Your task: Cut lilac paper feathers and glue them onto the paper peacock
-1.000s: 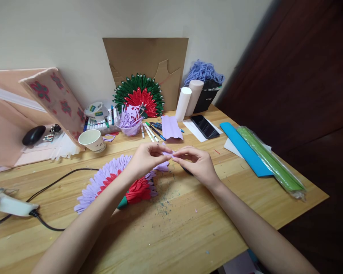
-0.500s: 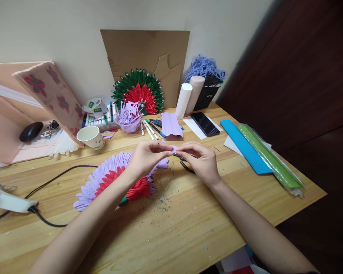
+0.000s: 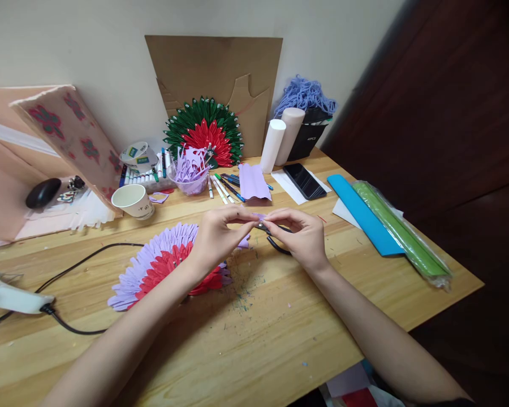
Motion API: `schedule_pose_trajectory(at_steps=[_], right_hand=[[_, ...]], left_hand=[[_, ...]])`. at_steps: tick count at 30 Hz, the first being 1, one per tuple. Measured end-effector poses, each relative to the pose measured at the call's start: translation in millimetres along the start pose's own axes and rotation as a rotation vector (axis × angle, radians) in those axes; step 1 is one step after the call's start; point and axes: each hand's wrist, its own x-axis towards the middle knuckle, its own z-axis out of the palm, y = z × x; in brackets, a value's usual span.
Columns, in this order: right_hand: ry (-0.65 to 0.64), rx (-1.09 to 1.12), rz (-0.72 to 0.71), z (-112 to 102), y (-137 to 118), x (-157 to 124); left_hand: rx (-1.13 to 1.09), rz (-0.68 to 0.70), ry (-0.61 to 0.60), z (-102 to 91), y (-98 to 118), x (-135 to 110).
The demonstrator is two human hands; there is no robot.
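Over the middle of the wooden table, my left hand and my right hand meet in a pinch. Between their fingertips is a small piece of purple crepe paper, mostly hidden by the fingers. Black-handled scissors lie just below and behind my right hand, partly covered by it. Under my left forearm rests a fan-shaped paper flower with purple outer petals and red inner ones. A scrap of purple paper shows beside my left hand.
A hot glue gun and its black cord lie at left. Behind are a paper cup, a bowl of purple strips, markers, a purple sheet and a phone. Blue paper and wrapped green paper lie right.
Both hands stay pinched together, and the small purple paper shows less between the fingertips. The whole view has shifted slightly.
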Motion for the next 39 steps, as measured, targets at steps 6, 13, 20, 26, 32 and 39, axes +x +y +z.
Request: schedule_pose_trajectory(at_steps=[6, 13, 20, 26, 32, 39], right_hand=[[0.023, 0.062, 0.014, 1, 2, 0], [0.026, 0.044, 0.056, 1, 3, 1], [0.007, -0.105, -0.051, 0, 3, 2], [0.004, -0.293, -0.160, -1, 3, 2], [-0.001, -0.323, -0.160, -1, 4, 1], [0.005, -0.095, -0.014, 1, 6, 0]], left_hand=[[-0.148, -0.218, 0.038, 2.7, 2, 1], [-0.176, -0.255, 0.057, 2.1, 2, 1], [-0.061, -0.105, 0.057, 1.6, -5, -3], [0.149, 0.068, 0.067, 3.6, -10, -4], [0.231, 0.125, 0.075, 5.9, -10, -4], [0.106, 0.065, 0.044, 6.7, -5, -5]])
